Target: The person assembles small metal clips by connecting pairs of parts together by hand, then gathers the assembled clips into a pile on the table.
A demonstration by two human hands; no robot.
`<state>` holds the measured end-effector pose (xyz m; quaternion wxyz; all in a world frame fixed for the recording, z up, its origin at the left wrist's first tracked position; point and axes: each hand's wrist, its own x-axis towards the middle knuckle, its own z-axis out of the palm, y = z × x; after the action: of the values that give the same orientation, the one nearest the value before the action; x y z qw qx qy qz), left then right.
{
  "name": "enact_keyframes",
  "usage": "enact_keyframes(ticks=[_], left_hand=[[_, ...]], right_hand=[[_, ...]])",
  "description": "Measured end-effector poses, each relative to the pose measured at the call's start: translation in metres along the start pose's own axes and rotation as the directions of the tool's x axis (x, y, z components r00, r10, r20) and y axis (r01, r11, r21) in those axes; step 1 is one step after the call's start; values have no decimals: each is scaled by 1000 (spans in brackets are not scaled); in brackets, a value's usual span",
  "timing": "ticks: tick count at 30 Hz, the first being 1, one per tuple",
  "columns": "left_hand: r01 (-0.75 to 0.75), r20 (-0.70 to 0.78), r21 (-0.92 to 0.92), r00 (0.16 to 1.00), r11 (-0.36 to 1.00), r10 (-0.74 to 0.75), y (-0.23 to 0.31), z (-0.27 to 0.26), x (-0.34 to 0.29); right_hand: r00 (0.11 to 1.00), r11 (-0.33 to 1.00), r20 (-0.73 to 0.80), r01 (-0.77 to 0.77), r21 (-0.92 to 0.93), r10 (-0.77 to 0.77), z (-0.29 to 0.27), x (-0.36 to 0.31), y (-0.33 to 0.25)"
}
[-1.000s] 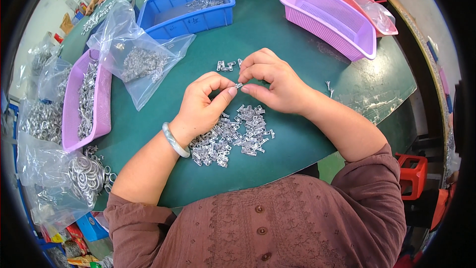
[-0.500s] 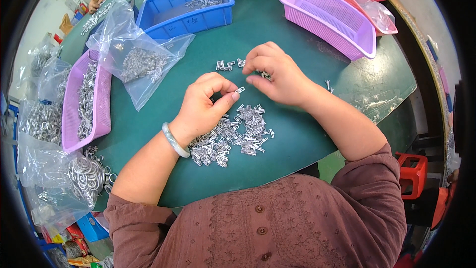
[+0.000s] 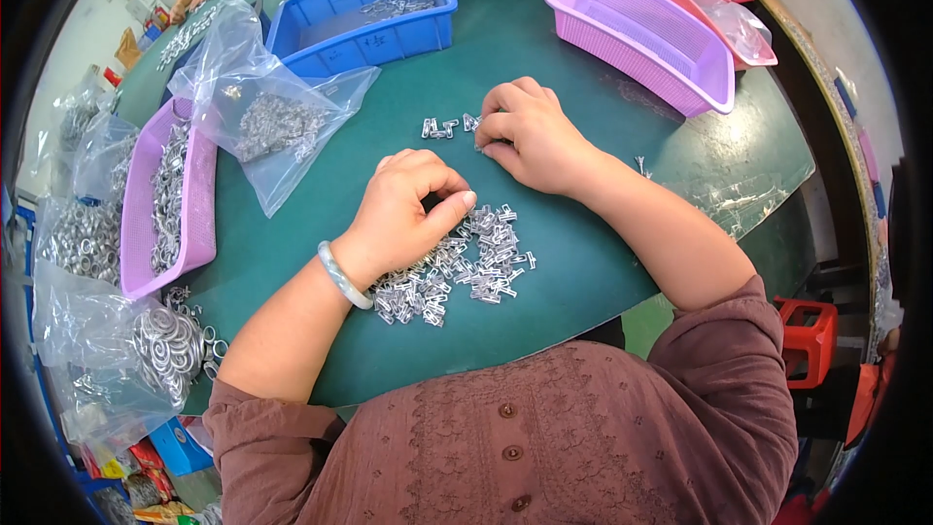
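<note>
My left hand, with a pale bangle on its wrist, hovers over the far edge of a heap of small silver metal buckle-like pieces. Its thumb and index fingertips meet; anything between them is hidden. Farther off and to the right, my right hand is curled down to the table, its fingertips pinched on a small metal piece that barely shows. Just left of those fingertips, a few like pieces lie in a short row.
A blue bin stands at the back, and an empty purple basket at back right beside a red one. On the left are a clear bag of small parts, a filled purple basket and bagged rings. Another person's hand works far left.
The small piece pinched in my left hand no longer shows there, and that hand has dropped slightly toward the heap. My right hand has shifted slightly left, its fingertips lower beside the row.
</note>
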<state>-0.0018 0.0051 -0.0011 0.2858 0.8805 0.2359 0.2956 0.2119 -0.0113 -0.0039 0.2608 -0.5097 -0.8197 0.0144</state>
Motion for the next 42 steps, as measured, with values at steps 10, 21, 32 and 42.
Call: enact_keyframes(ticks=[10, 21, 32, 42], left_hand=[[46, -71, 44, 997, 998, -43, -4, 1, 0], [130, -63, -128, 988, 983, -138, -3, 1, 0], [141, -95, -176, 983, 974, -159, 0, 0, 0], [136, -112, -181, 981, 974, -158, -1, 0, -1]], right_hand=[[998, 996, -15, 67, 58, -67, -2, -4, -2], [974, 933, -135, 215, 288, -183, -8, -4, -23], [986, 920, -106, 160, 357, -131, -11, -5, -21], [989, 911, -94, 141, 387, -113, -13, -3, -19]])
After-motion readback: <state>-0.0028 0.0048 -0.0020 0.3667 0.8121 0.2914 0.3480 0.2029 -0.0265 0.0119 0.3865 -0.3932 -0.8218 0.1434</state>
